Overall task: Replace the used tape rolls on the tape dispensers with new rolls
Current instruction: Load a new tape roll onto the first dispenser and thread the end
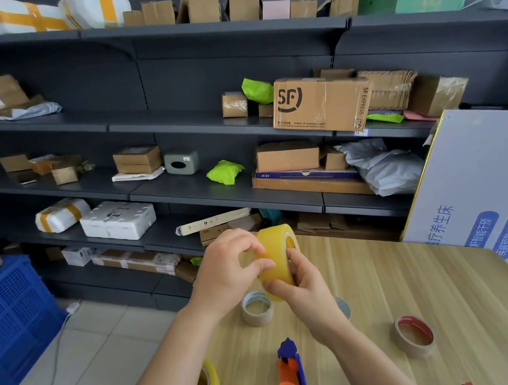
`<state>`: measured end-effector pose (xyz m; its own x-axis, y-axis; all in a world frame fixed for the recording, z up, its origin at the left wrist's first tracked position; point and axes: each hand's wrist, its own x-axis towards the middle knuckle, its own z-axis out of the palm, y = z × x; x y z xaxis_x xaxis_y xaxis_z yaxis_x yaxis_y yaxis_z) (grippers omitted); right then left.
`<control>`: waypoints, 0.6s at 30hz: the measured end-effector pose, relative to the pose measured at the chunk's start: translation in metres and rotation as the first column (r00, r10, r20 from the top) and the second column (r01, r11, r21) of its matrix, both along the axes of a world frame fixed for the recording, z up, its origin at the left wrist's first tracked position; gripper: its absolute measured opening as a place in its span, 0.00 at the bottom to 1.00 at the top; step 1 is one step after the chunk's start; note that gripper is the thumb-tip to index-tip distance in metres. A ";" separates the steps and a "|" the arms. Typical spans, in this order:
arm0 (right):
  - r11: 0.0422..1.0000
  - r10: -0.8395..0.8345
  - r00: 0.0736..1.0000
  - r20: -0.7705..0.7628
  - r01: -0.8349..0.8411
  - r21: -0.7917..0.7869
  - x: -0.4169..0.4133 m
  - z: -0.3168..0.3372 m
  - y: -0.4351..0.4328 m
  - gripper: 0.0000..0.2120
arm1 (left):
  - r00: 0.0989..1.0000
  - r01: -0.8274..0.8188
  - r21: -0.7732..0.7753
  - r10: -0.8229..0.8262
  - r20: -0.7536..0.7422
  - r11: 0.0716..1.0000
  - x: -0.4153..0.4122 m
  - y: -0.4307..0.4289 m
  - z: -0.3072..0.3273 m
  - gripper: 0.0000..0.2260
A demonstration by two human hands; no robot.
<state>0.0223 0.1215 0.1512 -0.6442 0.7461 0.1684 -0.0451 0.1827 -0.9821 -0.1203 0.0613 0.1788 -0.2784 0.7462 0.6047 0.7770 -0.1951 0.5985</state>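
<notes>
Head view: above the wooden table (pixel 442 289), a yellow tape roll (pixel 277 248) is held between both hands; the left hand (pixel 225 272) pinches its outer face with curled fingers (pixel 248 242), the right hand (pixel 306 283) grips its lower rim.

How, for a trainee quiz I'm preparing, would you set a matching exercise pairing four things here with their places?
Things:
1. labelled yellow roll
2. tape dispenser
3. red-rimmed core
4. blue crate

Places:
A. off the table, at far left
B. gripped by the left hand and right hand
C. on the table, right of the right forearm
D. on the table, between the forearms

Pairs: 1-B, 2-D, 3-C, 4-A.
</notes>
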 end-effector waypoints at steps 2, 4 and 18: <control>0.997 0.010 1.000 -0.015 -0.011 -0.070 0.000 0.003 0.002 0.13 | 0.999 0.016 -0.022 -0.015 0.049 1.000 0.000 0.003 -0.001 0.08; 0.994 0.011 1.000 -0.025 -0.014 -0.112 -0.001 0.008 0.004 0.15 | 0.989 0.028 -0.069 -0.017 0.148 0.997 -0.002 0.006 -0.002 0.11; 0.837 -0.126 0.989 -0.075 0.066 -0.542 -0.003 0.021 0.016 0.16 | 0.905 0.122 -0.047 -0.092 0.416 0.991 -0.019 0.008 0.001 0.12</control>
